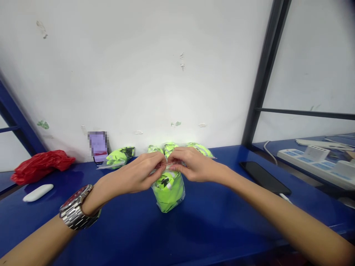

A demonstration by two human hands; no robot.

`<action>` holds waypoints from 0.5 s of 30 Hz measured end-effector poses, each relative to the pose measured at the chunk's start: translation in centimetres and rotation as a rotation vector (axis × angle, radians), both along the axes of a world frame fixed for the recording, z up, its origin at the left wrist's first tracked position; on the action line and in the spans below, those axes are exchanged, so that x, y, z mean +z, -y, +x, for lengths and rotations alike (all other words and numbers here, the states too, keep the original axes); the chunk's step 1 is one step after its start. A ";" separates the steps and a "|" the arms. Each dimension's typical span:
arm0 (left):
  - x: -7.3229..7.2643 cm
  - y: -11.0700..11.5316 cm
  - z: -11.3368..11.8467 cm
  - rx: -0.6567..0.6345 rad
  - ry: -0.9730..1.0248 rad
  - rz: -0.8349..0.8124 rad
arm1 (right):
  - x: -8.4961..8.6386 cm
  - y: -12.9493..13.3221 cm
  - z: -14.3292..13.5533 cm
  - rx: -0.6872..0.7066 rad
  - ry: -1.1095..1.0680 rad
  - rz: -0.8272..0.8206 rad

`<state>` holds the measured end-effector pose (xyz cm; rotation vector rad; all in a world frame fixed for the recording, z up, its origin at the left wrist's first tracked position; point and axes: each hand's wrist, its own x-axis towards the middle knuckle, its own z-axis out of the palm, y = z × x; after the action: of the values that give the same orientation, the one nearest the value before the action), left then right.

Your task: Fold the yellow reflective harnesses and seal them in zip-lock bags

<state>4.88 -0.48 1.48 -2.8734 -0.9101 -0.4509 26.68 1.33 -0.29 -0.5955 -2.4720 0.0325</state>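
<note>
Two bare hands meet at the top of a clear plastic bag (169,195) stuffed with neon-green material, above a blue table (119,236). The left forearm reaches in from the lower left of this bag, a metal watch (77,208) on its wrist; the left hand (151,168) points inward, back upward, thumb and fingers closed on the bag's rim. From the lower right of the bag the right forearm stretches in nearly straight; the right hand (191,162) mirrors the left, fingers curled over and thumb beneath, pinching the same rim. The fingertips of both hands are close together. The bag hangs upright below them; whether its base touches the table I cannot tell. Behind the bag, by the wall (155,81), lie more neon-green bundles (199,149). Well left of the bag are a red plastic bag (43,166) and a white oval case (38,193); to its right lies a black phone (264,177).
</note>
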 end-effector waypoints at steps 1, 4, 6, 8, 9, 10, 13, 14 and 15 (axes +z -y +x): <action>0.0 0.0 0.0 -0.007 0.005 0.014 | 0.1 0.0 0.3 -0.012 0.008 -0.016; -0.1 0.1 0.0 -0.014 0.019 0.030 | 0.1 0.0 1.0 -0.050 0.007 -0.034; 0.1 0.1 0.2 -0.007 0.010 0.010 | -0.1 0.0 1.0 -0.065 -0.013 -0.021; 0.4 0.2 0.5 -0.003 -0.004 -0.021 | -0.3 0.1 0.7 -0.095 -0.045 -0.005; 0.6 0.2 0.7 -0.007 -0.008 -0.029 | -0.4 0.2 0.5 -0.110 -0.059 0.004; 0.7 0.3 0.8 -0.013 -0.012 -0.029 | -0.5 0.3 0.3 -0.126 -0.073 0.015; 1.0 0.4 1.0 -0.030 -0.033 -0.002 | -0.6 0.5 -0.1 -0.148 -0.114 0.059; 0.9 0.4 1.0 -0.025 -0.043 0.008 | -0.6 0.6 -0.1 -0.144 -0.127 0.065; 0.8 0.3 0.9 -0.016 -0.055 0.016 | -0.6 0.6 -0.1 -0.137 -0.137 0.065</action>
<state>5.81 -0.82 2.26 -2.8652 -0.8711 -0.3771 26.58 0.71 -0.88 -0.7088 -2.2861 -0.0587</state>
